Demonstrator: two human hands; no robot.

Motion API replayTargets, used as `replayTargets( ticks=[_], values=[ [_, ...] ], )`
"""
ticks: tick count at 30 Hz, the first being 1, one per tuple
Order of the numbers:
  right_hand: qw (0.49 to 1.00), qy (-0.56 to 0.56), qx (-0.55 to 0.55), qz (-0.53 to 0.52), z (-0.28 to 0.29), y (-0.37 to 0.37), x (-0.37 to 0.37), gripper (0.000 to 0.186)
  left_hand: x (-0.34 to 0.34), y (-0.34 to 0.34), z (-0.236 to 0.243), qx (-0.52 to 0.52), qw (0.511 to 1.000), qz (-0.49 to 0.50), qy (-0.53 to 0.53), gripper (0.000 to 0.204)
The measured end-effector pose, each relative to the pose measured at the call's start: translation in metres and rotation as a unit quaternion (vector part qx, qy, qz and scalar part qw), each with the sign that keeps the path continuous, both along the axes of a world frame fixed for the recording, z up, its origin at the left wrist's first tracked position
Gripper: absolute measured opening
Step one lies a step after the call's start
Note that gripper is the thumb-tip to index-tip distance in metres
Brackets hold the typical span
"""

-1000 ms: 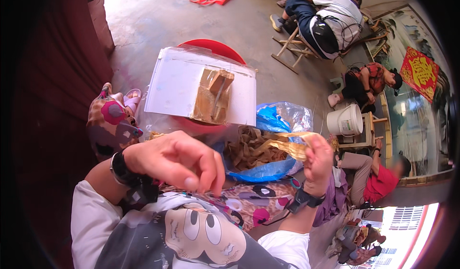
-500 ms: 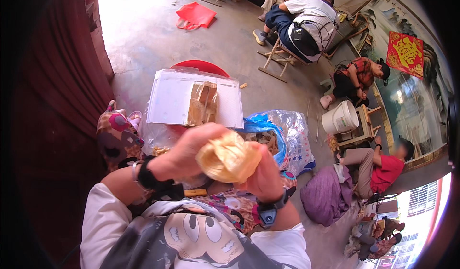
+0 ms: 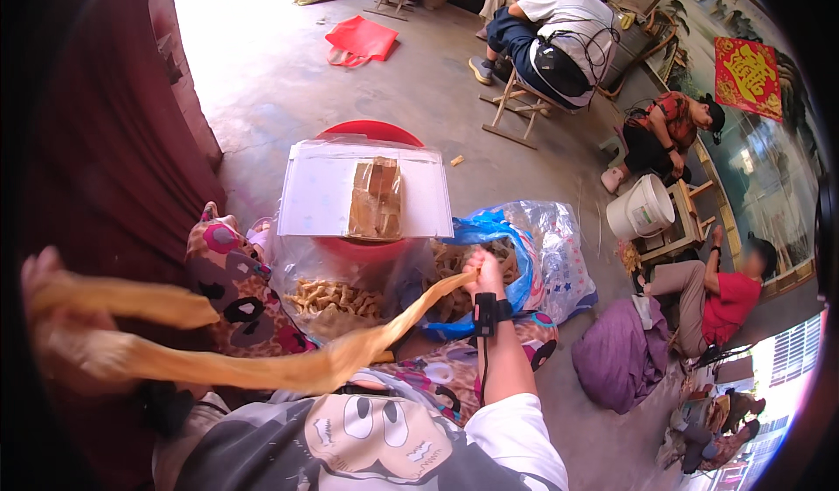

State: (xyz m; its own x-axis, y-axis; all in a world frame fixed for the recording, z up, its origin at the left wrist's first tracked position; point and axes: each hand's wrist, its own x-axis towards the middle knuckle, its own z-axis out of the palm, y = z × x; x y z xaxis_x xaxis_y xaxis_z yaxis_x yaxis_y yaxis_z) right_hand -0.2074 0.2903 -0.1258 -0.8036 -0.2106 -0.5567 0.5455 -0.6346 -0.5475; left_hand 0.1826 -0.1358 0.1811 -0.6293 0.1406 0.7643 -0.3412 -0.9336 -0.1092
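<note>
A long, pliable tan strip [image 3: 323,364] stretches across my lap in a sagging curve. My right hand [image 3: 485,272] is closed on its narrow end, over the blue plastic bag [image 3: 527,255]. At the far left, my left hand [image 3: 65,325] is smeared by motion but grips the strip, whose other end [image 3: 166,301] sticks out from it to the right. Small tan twisted pieces [image 3: 336,299] fill a clear plastic bag between my knees, and more pieces lie in the blue bag. In front, a brown block wrapped in clear film [image 3: 377,198] rests on a white board [image 3: 319,202].
The board lies across a red basin [image 3: 371,130]. A flowered cloth [image 3: 236,272] covers my legs. Right of me are a purple sack [image 3: 619,351], a white bucket [image 3: 642,208] and several seated people. A red bag [image 3: 363,39] lies on the floor ahead; a dark red curtain [image 3: 96,132] hangs left.
The bunched tan material held between both hands is now drawn out into a long strip. My left hand has swung far left; my right hand has moved slightly forward.
</note>
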Motion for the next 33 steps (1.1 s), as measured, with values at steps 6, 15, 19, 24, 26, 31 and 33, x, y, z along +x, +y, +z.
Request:
replayTargets(
  ticks=[6,15,19,24,26,31,33],
  values=[
    [0.889,0.403,0.18,0.121,0.245,-0.03,0.075,0.023,-0.097,0.084,-0.046,-0.623,0.491,0.561,-0.236,0.023],
    [0.745,0.566,0.31,0.165,0.271,0.002,0.1,0.021,-0.178,0.163,-0.101,-0.782,0.322,0.523,0.11,0.014],
    [0.617,0.618,0.48,0.085,0.258,0.002,0.08,0.026,-0.185,0.172,-0.112,-0.8,0.21,0.537,0.169,0.012],
    [0.527,0.509,0.677,-0.072,0.207,0.002,0.059,0.037,-0.173,0.171,-0.118,-0.809,0.208,0.54,0.101,0.011],
    [0.698,0.49,0.497,0.16,0.202,-0.019,0.089,0.036,-0.175,0.174,-0.125,-0.812,0.161,0.55,0.113,0.013],
    [0.765,0.317,0.16,0.538,0.163,-0.056,0.136,0.029,-0.179,0.179,-0.132,-0.797,0.146,0.571,0.135,0.018],
    [0.748,0.395,0.293,0.446,0.151,-0.043,0.122,0.018,-0.176,0.165,-0.133,-0.83,0.104,0.532,0.132,0.02]
  ],
)
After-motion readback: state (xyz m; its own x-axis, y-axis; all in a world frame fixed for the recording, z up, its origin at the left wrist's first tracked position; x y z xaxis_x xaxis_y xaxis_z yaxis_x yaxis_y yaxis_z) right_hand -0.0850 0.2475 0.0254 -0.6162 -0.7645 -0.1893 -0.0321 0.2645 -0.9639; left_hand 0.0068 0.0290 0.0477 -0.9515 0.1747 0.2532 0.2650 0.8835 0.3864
